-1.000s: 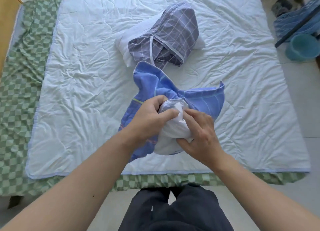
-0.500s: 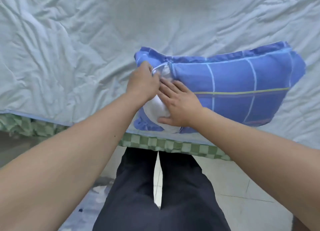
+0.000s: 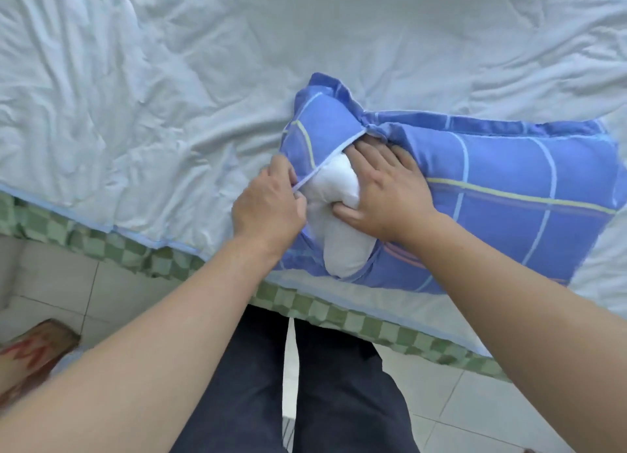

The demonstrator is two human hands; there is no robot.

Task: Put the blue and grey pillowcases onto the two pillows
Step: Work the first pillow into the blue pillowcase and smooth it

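The blue checked pillowcase [image 3: 502, 194] lies on the bed near its front edge, stuffed with a white pillow [image 3: 339, 215] whose end bulges out of the open left side. My left hand [image 3: 268, 205] pinches the white-trimmed edge of the pillowcase opening. My right hand [image 3: 383, 194] grips the exposed pillow end, its fingertips tucked under the pillowcase's upper flap. The grey pillowcase and the other pillow are out of view.
A rumpled white quilt [image 3: 169, 96] covers the bed, over a green checked sheet [image 3: 339, 317] along the front edge. Below are pale floor tiles [image 3: 475, 401], my dark trousers and a reddish-brown object [image 3: 30, 354] at lower left.
The view has closed in on the blue pillow and the grey pillowcase has left it. My left hand has pulled the opening's edge leftward; my right hand has pushed deeper into the case.
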